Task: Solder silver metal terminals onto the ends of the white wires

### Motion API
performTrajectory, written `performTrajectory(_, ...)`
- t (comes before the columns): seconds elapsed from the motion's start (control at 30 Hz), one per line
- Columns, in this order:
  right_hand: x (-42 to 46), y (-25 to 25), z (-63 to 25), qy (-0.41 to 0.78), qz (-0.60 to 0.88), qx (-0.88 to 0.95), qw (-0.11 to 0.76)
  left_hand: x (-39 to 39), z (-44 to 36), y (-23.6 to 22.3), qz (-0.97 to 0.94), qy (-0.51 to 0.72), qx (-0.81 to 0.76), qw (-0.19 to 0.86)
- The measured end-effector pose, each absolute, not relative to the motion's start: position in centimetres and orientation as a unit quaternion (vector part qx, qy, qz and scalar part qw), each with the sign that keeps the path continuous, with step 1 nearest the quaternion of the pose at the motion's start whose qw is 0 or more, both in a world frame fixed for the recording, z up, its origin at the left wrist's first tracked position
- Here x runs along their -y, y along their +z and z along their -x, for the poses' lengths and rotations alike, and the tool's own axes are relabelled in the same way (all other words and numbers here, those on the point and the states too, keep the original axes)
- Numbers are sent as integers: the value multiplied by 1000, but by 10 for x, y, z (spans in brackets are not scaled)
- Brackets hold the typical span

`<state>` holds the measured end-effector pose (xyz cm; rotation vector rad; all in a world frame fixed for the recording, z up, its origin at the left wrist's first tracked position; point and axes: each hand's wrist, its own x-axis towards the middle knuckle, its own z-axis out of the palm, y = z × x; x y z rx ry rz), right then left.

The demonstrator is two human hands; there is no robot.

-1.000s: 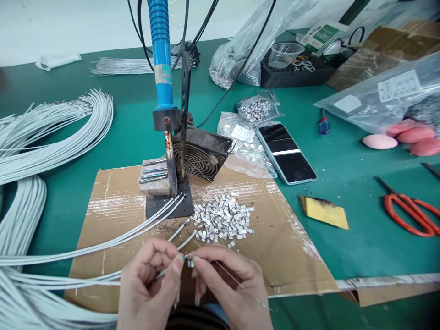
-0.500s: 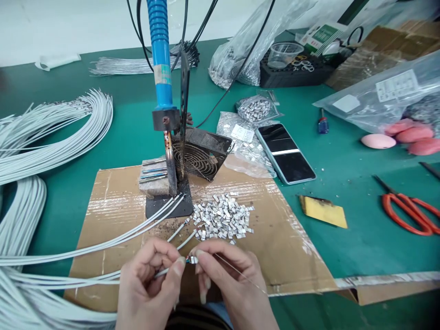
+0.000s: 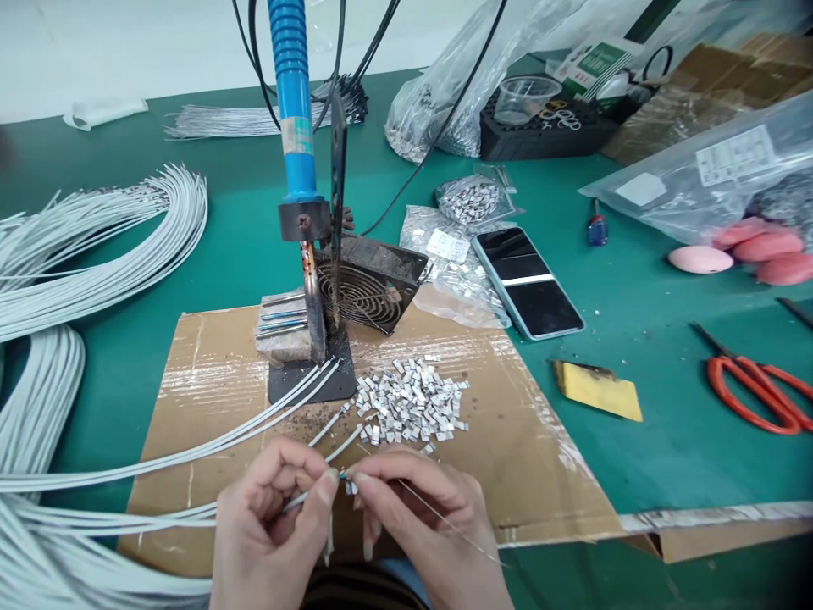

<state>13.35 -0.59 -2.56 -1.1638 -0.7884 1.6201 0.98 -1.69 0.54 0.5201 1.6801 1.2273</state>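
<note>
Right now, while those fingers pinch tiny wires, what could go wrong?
If the soldering iron is hot, its tip might scorch the white cables near it. The coloured wires between the left hand and right hand are tiny, so one might slip. A bump could scatter the loose connectors on the cardboard.

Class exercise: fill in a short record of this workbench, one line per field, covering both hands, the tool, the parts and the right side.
Left hand: pinching a white cable near its end
Right hand: pinched at the coloured wires there
Tool: blue-handled soldering iron, mounted tip down
Parts: pile of small metal pieces on cardboard
Right side: phone, red-handled scissors
</note>
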Motion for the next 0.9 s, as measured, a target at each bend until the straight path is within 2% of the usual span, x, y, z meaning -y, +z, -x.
performTrajectory(0.37, 4, -24, -135, 653, 493, 307, 487, 17, -11, 8, -223, 485, -703, 469)
performTrajectory(0.5, 3, -20, -133, 612, 481, 354, 518, 17, -13, 8, -236, 475, -710, 463)
performTrajectory(0.67, -2, -20, -135, 545, 498, 433, 517, 18, -9, 7, -258, 451, -716, 467)
performTrajectory(0.9, -6, -19, -143, 605, 498, 383, 489, 18, -3, 6, -289, 449, -698, 477)
